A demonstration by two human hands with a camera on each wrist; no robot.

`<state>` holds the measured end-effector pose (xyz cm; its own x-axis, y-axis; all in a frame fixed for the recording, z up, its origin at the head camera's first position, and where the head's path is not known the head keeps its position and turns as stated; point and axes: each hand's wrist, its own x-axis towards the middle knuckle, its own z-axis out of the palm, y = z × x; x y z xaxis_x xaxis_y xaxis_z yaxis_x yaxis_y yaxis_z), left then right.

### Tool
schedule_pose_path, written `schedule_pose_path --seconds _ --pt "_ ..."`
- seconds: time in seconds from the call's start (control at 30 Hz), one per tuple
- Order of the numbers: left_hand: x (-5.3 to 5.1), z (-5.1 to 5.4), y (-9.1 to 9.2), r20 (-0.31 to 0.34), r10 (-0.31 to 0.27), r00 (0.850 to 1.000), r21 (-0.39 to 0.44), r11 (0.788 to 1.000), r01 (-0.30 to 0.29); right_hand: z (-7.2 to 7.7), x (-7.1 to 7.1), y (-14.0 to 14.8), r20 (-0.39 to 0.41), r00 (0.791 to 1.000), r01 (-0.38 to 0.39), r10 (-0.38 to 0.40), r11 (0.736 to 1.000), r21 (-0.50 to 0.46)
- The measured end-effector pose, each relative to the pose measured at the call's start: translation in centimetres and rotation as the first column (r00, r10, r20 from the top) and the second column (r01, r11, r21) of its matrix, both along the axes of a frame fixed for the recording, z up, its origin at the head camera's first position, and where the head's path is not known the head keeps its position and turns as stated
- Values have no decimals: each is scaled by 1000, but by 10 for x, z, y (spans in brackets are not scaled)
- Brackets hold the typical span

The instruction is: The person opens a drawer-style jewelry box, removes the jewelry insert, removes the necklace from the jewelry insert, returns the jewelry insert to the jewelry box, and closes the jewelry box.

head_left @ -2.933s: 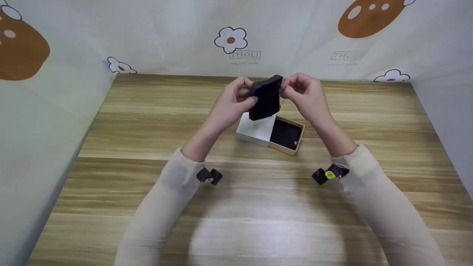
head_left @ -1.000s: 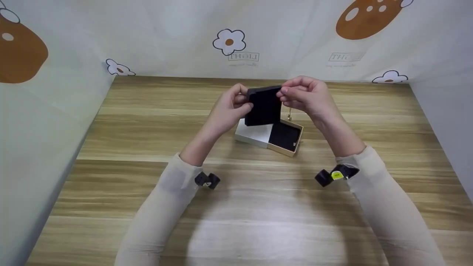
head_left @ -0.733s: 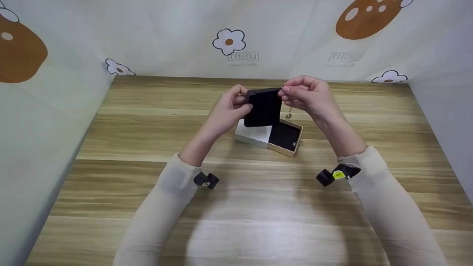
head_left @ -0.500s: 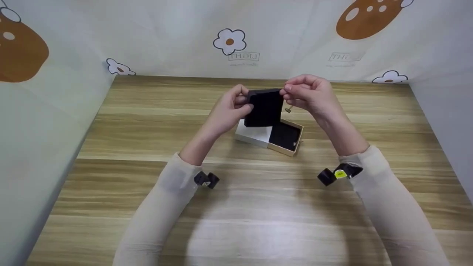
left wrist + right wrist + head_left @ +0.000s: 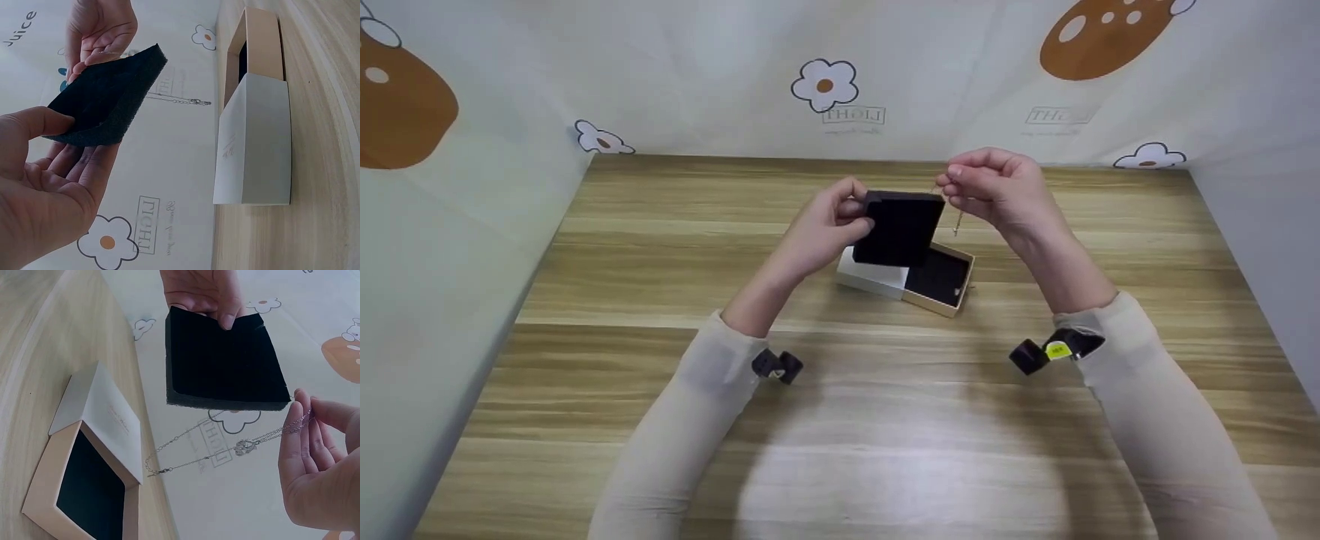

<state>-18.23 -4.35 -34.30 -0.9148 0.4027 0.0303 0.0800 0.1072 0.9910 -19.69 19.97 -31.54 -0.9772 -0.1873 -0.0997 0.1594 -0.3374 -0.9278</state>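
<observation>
Fingers (image 5: 290,447) pinching, our right hand (image 5: 997,187) dangles the necklace (image 5: 246,448) at one o'clock from the box (image 5: 873,282); our left hand (image 5: 826,227) grips the black pad (image 5: 898,231) at twelve. Careful: snagging the pad's edge could tangle it, a loose pinch drop it!
</observation>
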Motion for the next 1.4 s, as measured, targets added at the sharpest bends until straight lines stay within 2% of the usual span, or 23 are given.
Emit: schedule_pose_path --seconds 0.23,0.67,0.83,1.07,1.3,1.4 --pt "-1 -1 -1 3 -5 1000 -2 1000 5 0 0 4 1 1000 2 -2 999 -42" --pt "0 -3 -4 13 2 1000 -9 1000 -2 0 0 13 -28 998 -68 64 984 -166" --pt "0 -4 -5 14 7 1000 -9 1000 -7 -3 -1 15 -45 997 -76 69 983 -168" --pt "-1 -5 -6 15 6 1000 -7 1000 -6 -3 0 19 -41 996 -90 83 969 -228" --pt "-1 -6 -6 58 1 998 13 1000 -1 -2 1 24 -56 993 -111 100 960 -259" --pt "-1 -6 -6 58 0 998 16 1000 -1 -2 0 25 -56 993 -113 102 957 -266"
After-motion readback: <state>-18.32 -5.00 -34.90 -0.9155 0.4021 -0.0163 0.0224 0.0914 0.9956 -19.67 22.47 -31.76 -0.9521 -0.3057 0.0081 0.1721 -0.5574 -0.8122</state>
